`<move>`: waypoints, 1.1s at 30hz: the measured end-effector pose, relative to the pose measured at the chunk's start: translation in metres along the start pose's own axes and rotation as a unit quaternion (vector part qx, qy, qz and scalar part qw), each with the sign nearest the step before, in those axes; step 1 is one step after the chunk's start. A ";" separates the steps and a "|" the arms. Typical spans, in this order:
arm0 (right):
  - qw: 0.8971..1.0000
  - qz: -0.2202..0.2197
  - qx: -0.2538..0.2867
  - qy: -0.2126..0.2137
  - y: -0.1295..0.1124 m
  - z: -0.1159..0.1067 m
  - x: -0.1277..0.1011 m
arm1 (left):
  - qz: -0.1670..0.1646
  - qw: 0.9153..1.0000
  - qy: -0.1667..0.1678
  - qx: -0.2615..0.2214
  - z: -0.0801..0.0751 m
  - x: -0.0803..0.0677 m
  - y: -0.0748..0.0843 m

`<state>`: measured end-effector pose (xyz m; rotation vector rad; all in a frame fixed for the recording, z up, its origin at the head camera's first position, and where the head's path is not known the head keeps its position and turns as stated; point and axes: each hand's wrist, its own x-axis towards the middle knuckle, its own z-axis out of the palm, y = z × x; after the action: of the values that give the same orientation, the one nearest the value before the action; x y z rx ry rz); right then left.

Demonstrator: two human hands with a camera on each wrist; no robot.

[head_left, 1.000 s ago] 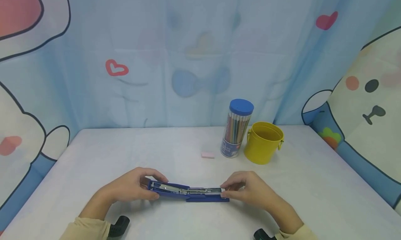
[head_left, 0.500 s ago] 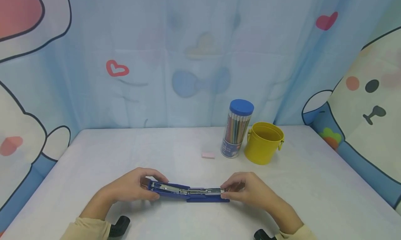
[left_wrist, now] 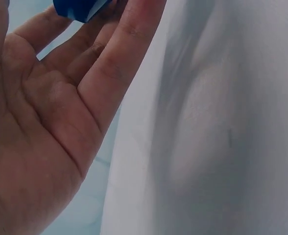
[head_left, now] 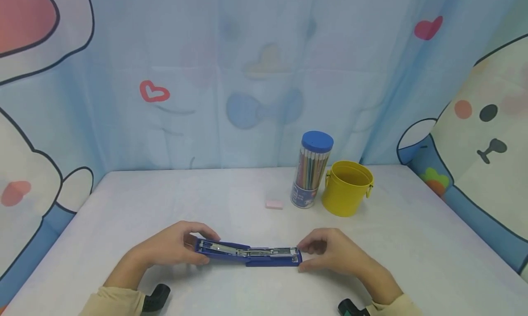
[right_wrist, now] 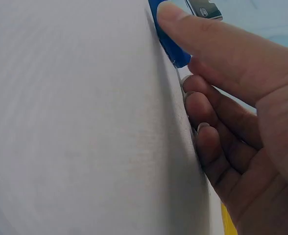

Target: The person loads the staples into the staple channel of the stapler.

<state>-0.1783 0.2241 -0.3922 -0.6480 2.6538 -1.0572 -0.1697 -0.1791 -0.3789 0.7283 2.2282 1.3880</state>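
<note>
A blue stapler (head_left: 249, 253), swung open flat with its metal staple rail facing up, lies on the white table (head_left: 165, 201) close in front of me. My left hand (head_left: 175, 248) grips its left end, thumb on the near side and fingers over the far side; the left wrist view shows the blue end (left_wrist: 78, 9) at the fingertips of that hand (left_wrist: 51, 112). My right hand (head_left: 332, 255) sits at the right end. In the right wrist view its thumb (right_wrist: 203, 34) touches the blue base edge (right_wrist: 171, 46), while the other fingers are curled on the table, apart from the stapler.
A clear pencil tube with a blue lid (head_left: 312, 169) and a yellow bucket (head_left: 347, 187) stand at the back right. A small pink eraser (head_left: 274, 204) lies left of them. A cartoon-printed curtain surrounds the table on three sides.
My right hand has let go of the metal rail's end and drawn back a little to the right, leaving only the thumb on the base. The left hand and stapler stayed put.
</note>
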 end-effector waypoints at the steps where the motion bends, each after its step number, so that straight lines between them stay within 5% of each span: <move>1: 1.000 -0.002 -0.001 -0.001 0.001 0.000 0.001 | -0.001 1.000 0.002 0.000 -0.001 -0.001 0.000; 17: 1.000 0.008 -0.005 -0.003 0.003 0.004 0.008 | 0.012 0.999 0.029 0.005 -0.005 -0.005 0.000; 27: 1.000 0.007 0.003 -0.007 0.001 0.005 0.012 | 0.086 0.991 0.095 0.034 0.001 -0.002 0.009; 33: 1.000 0.011 0.003 0.001 0.004 0.006 0.007 | 0.127 0.981 0.130 0.070 0.024 0.017 0.023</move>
<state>-0.1841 0.2199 -0.3992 -0.6143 2.6526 -1.0604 -0.1636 -0.1438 -0.3687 0.9578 2.5261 1.5327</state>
